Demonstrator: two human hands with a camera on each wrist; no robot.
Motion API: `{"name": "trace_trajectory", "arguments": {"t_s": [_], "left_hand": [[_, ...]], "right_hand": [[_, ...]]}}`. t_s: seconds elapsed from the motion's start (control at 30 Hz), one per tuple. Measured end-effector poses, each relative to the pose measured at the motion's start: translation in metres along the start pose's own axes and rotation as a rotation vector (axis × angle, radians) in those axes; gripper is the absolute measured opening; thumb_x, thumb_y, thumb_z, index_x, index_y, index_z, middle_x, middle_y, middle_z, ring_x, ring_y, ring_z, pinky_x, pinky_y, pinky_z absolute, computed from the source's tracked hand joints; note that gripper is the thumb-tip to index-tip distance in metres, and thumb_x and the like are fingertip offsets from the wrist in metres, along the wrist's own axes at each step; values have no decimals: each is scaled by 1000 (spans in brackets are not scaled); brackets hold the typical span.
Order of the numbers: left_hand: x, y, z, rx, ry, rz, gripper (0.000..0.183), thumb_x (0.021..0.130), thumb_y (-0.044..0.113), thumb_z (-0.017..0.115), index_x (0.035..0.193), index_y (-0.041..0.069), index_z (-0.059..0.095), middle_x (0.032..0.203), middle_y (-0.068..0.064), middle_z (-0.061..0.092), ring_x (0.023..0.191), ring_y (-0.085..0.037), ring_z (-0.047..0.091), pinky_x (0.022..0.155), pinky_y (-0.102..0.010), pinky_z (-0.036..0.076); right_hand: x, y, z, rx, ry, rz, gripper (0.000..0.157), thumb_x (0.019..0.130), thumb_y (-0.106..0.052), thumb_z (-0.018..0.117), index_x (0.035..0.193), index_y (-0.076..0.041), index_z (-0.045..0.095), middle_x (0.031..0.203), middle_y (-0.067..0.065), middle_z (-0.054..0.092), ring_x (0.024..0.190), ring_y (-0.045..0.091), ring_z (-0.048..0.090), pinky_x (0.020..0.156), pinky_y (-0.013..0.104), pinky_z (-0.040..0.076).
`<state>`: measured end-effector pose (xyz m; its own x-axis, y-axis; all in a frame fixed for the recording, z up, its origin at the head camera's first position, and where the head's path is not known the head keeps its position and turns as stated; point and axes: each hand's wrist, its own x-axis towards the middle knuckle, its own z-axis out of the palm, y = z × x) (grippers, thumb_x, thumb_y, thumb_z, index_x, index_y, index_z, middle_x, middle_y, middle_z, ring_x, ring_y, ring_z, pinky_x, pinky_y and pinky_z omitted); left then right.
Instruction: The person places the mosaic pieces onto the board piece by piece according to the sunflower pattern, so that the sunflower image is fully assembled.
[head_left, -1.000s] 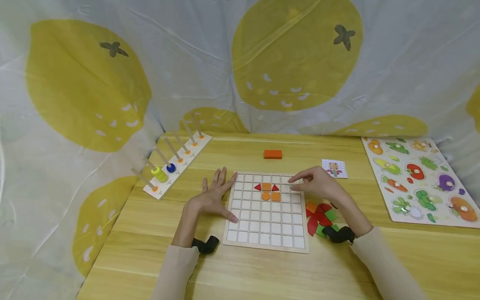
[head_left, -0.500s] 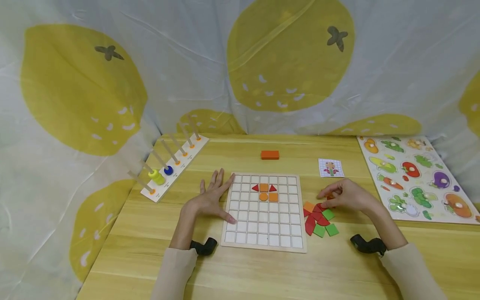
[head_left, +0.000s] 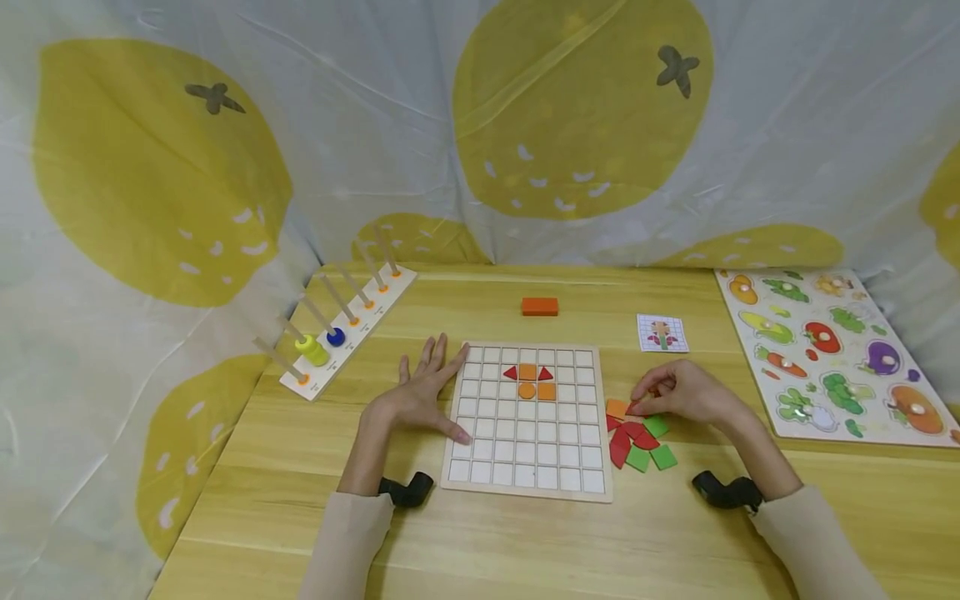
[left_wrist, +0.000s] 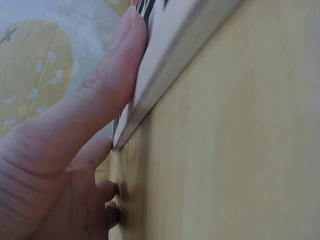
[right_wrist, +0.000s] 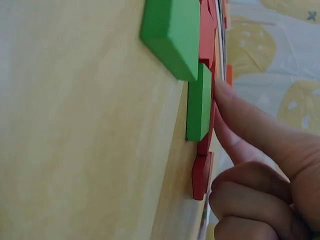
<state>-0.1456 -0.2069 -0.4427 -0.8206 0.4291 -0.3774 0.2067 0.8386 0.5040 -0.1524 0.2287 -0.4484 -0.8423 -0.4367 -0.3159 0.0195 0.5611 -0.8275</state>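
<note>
A wooden grid board [head_left: 527,492] lies in the middle of the table in the head view. It bears two red triangles, two orange squares and an orange circle [head_left: 527,391]. My left hand [head_left: 420,400] rests at the board's left side with fingers spread; its thumb lies on the edge, as the left wrist view also shows. Right of the board is a loose pile of red, green and orange pieces [head_left: 619,447]. Over its far end my right hand [head_left: 686,392] pinches a red piece [head_left: 632,409] between thumb and forefinger, close beside a green block [right_wrist: 200,105].
An orange block [head_left: 540,307] lies beyond the board. A small printed pattern card [head_left: 662,333] lies at back right, near a vegetable knob puzzle [head_left: 795,392]. A peg rack [head_left: 356,329] with yellow and blue rings stands at left. A lemon-print curtain [head_left: 405,125] encloses the table.
My right hand has gone from above the board's upper right to the loose pieces, lately shifting slightly left with fingertips on a red one. The left hand has stayed at the board's edge.
</note>
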Motion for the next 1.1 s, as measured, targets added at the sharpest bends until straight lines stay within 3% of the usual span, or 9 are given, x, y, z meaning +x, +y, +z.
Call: {"name": "trace_trajectory", "arguments": {"t_s": [0.13, 0.33, 0.47, 1.1], "left_hand": [[0, 1, 0, 1, -1, 0, 142, 67, 54, 94, 168, 22, -1, 170, -19, -26, 158, -40, -26, 118, -75, -18], [-2, 2, 0, 18, -4, -6, 141, 68, 54, 94, 168, 23, -1, 170, -18, -26, 158, -39, -27, 119, -74, -18], [-1, 1, 1, 17, -3, -5, 142, 68, 54, 94, 168, 23, -1, 170, -18, -27, 158, -39, -27, 119, -74, -18], [-1, 0, 0, 4, -1, 5, 142, 66, 55, 94, 168, 23, -1, 170, -18, -27, 158, -39, -27, 119, -74, -19]], "right_hand": [[0, 1, -1, -67, 65, 8, 19, 90, -19, 82, 100, -4, 79, 80, 5, 75, 62, 6, 51, 55, 22, 39], [1, -1, 0, -99, 60, 10, 24, 84, -17, 86, 104, -4, 78, 63, -3, 48, 57, 8, 34, 51, 25, 27], [1, -5, 2, -76, 52, 12, 25, 86, -10, 83, 109, -1, 78, 63, -2, 49, 58, 8, 33, 52, 24, 26], [5, -12, 6, -126, 130, 25, 31, 84, -15, 86, 109, -1, 76, 62, -3, 41, 58, 12, 35, 54, 27, 28]]}}
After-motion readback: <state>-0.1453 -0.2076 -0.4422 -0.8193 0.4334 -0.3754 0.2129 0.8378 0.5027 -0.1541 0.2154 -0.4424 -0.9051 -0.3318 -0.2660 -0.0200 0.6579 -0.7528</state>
